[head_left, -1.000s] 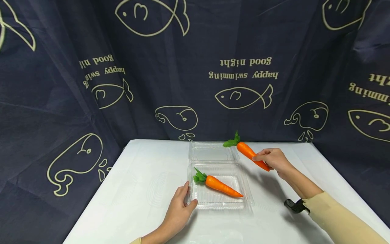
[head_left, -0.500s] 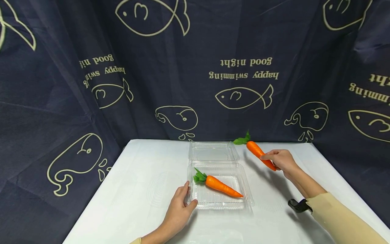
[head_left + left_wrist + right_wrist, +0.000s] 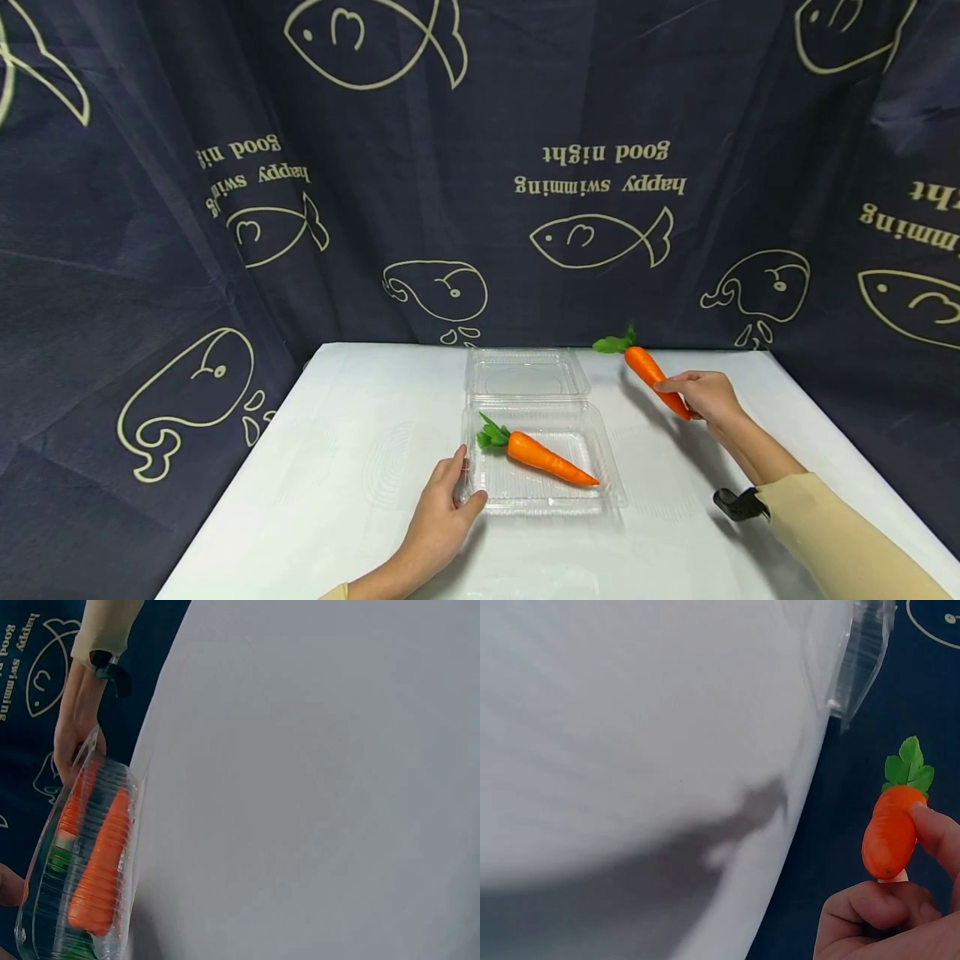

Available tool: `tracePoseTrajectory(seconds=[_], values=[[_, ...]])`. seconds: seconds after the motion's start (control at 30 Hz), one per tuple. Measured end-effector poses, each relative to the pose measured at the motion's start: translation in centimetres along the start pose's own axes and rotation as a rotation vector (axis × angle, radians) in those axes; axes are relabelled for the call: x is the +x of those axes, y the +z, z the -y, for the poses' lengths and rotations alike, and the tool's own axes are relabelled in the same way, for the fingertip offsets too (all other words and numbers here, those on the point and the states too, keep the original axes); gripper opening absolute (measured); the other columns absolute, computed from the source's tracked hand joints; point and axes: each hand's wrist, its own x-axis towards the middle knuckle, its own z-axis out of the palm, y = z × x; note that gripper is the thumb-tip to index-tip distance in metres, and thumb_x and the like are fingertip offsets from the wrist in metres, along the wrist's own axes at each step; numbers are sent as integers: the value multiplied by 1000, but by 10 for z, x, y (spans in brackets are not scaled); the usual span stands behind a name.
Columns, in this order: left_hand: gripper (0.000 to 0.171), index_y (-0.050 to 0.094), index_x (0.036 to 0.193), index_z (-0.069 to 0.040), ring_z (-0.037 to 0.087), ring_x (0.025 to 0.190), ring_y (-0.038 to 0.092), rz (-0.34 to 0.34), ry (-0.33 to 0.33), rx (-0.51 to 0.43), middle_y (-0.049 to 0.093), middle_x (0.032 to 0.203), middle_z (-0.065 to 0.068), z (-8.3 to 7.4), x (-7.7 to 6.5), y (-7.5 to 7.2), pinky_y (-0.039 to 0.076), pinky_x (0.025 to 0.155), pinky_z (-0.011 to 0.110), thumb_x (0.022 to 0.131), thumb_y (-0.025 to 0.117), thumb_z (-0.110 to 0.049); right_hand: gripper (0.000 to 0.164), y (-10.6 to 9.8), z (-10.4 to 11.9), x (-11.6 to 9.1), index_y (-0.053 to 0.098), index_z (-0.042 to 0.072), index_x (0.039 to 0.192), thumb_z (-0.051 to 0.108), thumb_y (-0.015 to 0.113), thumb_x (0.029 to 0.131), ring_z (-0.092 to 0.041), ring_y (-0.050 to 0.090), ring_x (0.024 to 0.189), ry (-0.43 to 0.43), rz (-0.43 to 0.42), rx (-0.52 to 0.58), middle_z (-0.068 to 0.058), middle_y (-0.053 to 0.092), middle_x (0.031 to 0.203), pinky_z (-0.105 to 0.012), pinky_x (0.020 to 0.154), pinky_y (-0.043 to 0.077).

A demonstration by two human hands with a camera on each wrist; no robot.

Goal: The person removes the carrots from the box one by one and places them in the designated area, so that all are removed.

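Observation:
In the head view, a clear plastic clamshell box (image 3: 501, 485) lies with its lid (image 3: 525, 379) folded back behind it. One orange carrot (image 3: 543, 458) with green leaves lies slantwise in the base. My left hand (image 3: 437, 515) rests at the near left corner, fingers along the side and thumb at the front edge. To the right of the box, my right hand (image 3: 705, 395) pinches a second carrot (image 3: 645, 365) near its tip, leaves pointing away. Thumb and fingers are around this carrot (image 3: 889, 832) in the right wrist view.
The white table (image 3: 360, 400) extends around the box to either side. A dark blue curtain (image 3: 480, 183) with fish drawings closes off the back and sides. A black strap piece (image 3: 738, 504) sticks out at the right sleeve.
My right hand has moved the pinched carrot rightward, away from the box, slowing in the last half second. My left hand, the box and the carrot in it have stayed put.

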Motion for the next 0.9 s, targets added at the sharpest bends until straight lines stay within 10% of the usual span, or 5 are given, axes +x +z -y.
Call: tracePoseTrajectory(seconds=[0.9], values=[[72,31,155,5,13,86,48,-8,7,-13,52,132,16,0,0,0,44,71,19,96,66,-19,48,-18,-34,17,65,-6,116,26,78,84,-14,59,65,157,-134,47,5,63,69,-33,60,53]])
